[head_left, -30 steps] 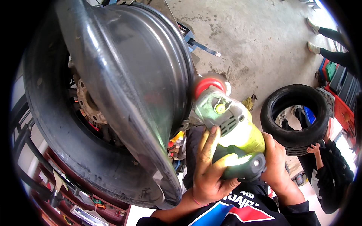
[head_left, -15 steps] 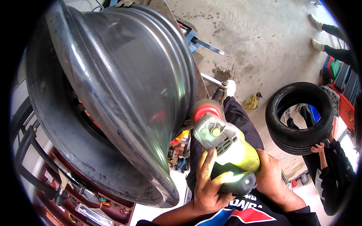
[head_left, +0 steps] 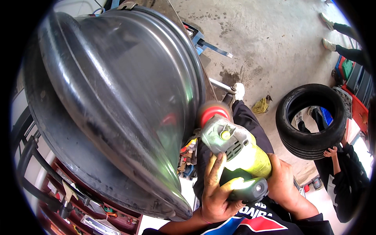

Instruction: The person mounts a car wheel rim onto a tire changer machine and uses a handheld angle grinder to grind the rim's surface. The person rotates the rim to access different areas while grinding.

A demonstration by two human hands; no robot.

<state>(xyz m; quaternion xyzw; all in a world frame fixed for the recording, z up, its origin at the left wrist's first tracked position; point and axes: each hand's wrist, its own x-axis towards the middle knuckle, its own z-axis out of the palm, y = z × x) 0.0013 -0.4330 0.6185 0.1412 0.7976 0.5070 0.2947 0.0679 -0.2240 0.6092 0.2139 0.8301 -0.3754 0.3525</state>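
Note:
A large dark metal wheel rim (head_left: 129,74) fills the left side, its surface streaked with blur. Against its right edge sits the blurred red disc (head_left: 214,113) of a yellow-green angle grinder (head_left: 254,156). My right hand (head_left: 281,182) is closed around the grinder's rear body. My left hand (head_left: 217,192) is closed on a black device (head_left: 248,191) with a brightly glowing face, just below the grinder. Two of its fingers reach up beside the grinder's head. Greenish light shows on the grinder and on the rim. Most of the right fingers are hidden.
At right, another person's hand (head_left: 331,152) supports a black tyre (head_left: 309,121). A yellow cloth (head_left: 261,105) lies on the concrete floor (head_left: 270,47). Dark red shelving (head_left: 133,219) with tools stands lower left, near black metal tubes (head_left: 27,156). A blue tool (head_left: 197,41) lies beyond the rim.
The rim looks more blurred, and its flared lower edge has shifted slightly right and down. Both hands and the grinder stay nearly in place.

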